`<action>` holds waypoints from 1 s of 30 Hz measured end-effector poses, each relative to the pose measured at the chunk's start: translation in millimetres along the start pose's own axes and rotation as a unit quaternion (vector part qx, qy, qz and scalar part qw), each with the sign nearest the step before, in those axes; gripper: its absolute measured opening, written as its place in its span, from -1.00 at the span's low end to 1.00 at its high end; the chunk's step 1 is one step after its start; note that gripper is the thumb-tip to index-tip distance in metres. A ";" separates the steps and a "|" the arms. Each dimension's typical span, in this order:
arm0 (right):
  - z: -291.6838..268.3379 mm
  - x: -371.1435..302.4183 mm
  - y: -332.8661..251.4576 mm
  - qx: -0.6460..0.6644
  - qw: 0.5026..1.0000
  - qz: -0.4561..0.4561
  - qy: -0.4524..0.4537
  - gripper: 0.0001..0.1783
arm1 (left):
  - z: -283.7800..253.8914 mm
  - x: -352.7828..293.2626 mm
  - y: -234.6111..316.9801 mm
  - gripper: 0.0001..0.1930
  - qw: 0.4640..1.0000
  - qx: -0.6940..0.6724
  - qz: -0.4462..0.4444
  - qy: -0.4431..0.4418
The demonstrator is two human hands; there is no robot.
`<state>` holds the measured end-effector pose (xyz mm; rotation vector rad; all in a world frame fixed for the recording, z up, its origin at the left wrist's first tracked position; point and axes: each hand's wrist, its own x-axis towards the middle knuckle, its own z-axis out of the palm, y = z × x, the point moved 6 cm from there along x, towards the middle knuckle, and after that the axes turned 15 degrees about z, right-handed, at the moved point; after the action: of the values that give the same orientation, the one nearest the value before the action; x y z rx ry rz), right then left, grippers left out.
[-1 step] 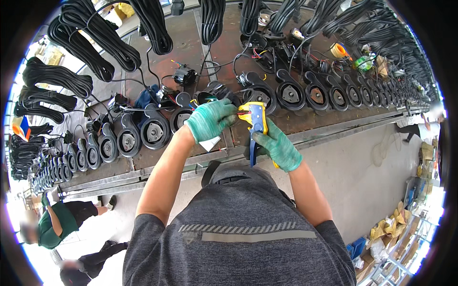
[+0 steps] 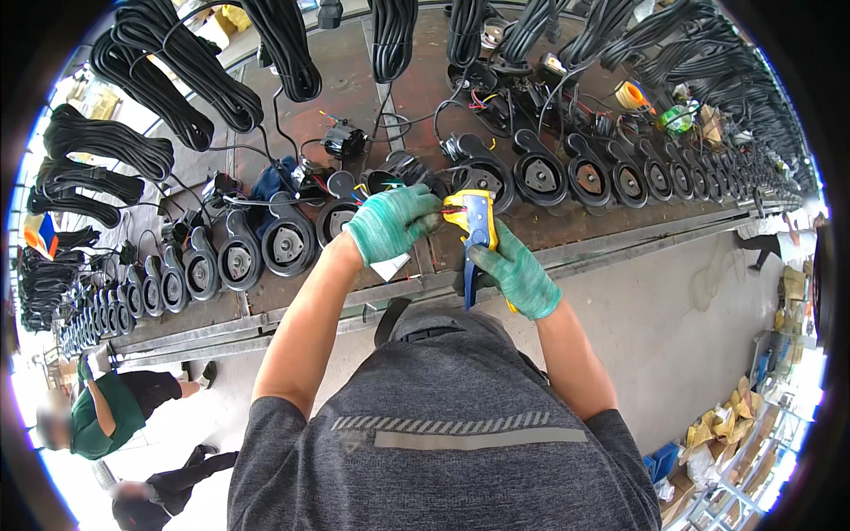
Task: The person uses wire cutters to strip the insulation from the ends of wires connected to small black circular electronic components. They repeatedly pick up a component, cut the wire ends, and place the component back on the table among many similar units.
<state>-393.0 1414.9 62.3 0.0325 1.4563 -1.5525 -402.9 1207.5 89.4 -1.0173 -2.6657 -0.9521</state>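
My left hand (image 2: pixel 390 223), in a green knit glove, pinches thin red and yellow wires (image 2: pixel 447 212) that lead from a black round housing (image 2: pixel 403 177) on the bench. My right hand (image 2: pixel 518 276), also green-gloved, grips a yellow and blue wire-stripping tool (image 2: pixel 476 221). The tool's jaws sit at the wire ends, right beside my left fingertips. Both hands meet over the front part of the brown workbench (image 2: pixel 354 80).
A long row of black round housings (image 2: pixel 540 177) runs along the bench, left and right of my hands. Coils of black cable (image 2: pixel 283 44) hang over the back. A yellow tape roll (image 2: pixel 630 95) lies far right. A person in a green shirt (image 2: pixel 102 416) crouches at lower left; cardboard boxes (image 2: pixel 708 434) stand at lower right.
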 end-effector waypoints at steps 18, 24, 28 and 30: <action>-14.8 11.2 15.8 0.086 0.995 0.012 -0.040 -0.36 | -0.7 11.6 -1.9 -0.75 0.999 0.007 0.006 -0.053; -16.4 10.7 7.4 -0.181 0.968 -0.159 0.063 -0.39 | -1.4 11.1 -4.2 -0.76 0.997 0.001 -0.005 -0.071; -18.3 9.2 6.1 -0.193 0.969 -0.136 0.071 -0.42 | -0.7 11.0 -5.6 -0.75 0.996 0.001 -0.002 -0.089; -21.7 12.9 6.7 -0.152 0.985 -0.073 0.039 -0.43 | 0.4 10.9 -6.5 -0.74 0.995 0.006 0.005 -0.103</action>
<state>-407.8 1425.2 43.4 -0.1999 1.7779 -1.4418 -415.4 1210.0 89.3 -1.1842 -2.8242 -0.8713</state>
